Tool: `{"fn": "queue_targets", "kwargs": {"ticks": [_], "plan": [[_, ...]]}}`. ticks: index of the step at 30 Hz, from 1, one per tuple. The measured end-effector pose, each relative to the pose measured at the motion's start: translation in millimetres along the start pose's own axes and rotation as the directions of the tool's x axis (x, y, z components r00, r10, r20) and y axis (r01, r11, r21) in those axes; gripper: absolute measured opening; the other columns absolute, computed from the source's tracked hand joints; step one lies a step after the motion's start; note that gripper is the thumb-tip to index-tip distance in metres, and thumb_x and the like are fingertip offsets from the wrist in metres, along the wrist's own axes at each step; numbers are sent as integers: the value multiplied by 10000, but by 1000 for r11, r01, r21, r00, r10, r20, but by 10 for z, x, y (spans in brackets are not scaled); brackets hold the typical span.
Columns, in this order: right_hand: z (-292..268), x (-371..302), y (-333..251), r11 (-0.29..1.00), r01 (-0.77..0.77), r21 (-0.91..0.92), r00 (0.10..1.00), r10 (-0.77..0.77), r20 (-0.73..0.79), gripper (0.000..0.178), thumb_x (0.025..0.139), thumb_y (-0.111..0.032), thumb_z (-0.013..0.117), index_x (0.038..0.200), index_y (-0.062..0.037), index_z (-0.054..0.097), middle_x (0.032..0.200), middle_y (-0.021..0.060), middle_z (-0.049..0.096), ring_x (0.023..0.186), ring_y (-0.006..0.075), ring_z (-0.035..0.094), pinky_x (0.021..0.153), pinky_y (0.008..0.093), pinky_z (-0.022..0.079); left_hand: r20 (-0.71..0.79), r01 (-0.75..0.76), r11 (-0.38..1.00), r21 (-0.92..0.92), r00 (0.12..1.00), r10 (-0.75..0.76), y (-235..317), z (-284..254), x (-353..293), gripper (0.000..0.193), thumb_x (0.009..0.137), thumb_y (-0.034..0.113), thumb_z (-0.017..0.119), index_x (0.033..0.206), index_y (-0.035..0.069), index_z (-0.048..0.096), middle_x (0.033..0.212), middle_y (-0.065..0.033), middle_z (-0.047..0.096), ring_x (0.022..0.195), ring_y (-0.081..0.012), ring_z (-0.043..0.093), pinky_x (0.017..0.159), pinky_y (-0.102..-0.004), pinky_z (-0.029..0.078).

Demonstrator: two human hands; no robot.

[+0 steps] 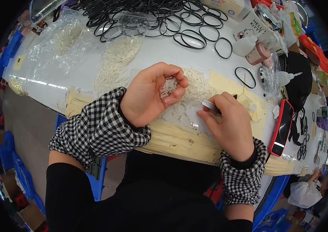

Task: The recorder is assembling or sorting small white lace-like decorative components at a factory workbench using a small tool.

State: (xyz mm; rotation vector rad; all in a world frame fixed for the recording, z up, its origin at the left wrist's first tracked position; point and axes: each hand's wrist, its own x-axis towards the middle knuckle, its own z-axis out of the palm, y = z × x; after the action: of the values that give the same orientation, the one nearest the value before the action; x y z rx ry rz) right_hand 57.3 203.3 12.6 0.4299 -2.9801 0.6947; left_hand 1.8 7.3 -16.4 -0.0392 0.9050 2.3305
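My left hand (144,94) is cupped with its palm up, fingers curled around a heap of small white tube-like pieces (169,86). To its right, my right hand (231,125) pinches a small silver metal tool (208,104) between thumb and fingers; its exact kind is partly hidden by the grip. Between and behind the hands, a loose pile of white pieces (195,79) is spread on the white tabletop. Another white heap (109,71) lies left of my left hand, partly spilling from a clear plastic bag (128,47).
Many black rubber rings (189,39) lie at the back. A red-cased phone (282,127), a white nozzle bottle (287,77) and a pink jar (257,55) stand or lie at right. Yellowish tape (183,140) covers the front edge. Another person (305,194) sits at lower right.
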Motion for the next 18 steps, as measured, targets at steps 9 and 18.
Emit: {"fn": "queue_targets", "kwargs": {"ticks": [9,18], "plan": [[67,-1,-39,1000,24,10,998,-24,-50,150,765,-74,649,860,-36,540,790,105,546,656,321,571,570,397,448,7,3,1000,27,1000,-3,-8,-54,26,158,884,166,529,842,13,538,796,-47,538,638,-115,444,570,-239,345],[43,8,-5,998,11,61,999,-8,-41,181,740,-42,646,890,-21,548,795,127,548,669,326,574,581,388,456,16,-12,997,70,1000,11,-9,-38,15,171,903,191,495,852,29,513,809,-39,516,637,-100,415,565,-225,341]]}}
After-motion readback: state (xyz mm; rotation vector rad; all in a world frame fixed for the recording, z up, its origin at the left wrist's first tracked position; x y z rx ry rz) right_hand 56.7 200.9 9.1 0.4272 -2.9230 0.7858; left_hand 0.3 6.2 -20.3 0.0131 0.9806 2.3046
